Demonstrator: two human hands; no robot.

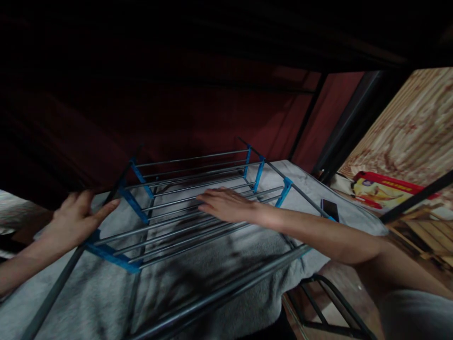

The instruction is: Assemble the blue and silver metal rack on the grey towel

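Dim bunk bed, grey blanket (198, 264). Left hand (76, 219) grips drying rack (184, 208) frame; right hand (226, 204) open, flat on rods. Rack could tip on soft bedding.

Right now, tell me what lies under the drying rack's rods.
Under the drying rack a grey blanket shows between the rods, spreading to a black phone. The right hand lies flat on the rods; the left hand grips the frame. What the blanket covers cannot be seen.
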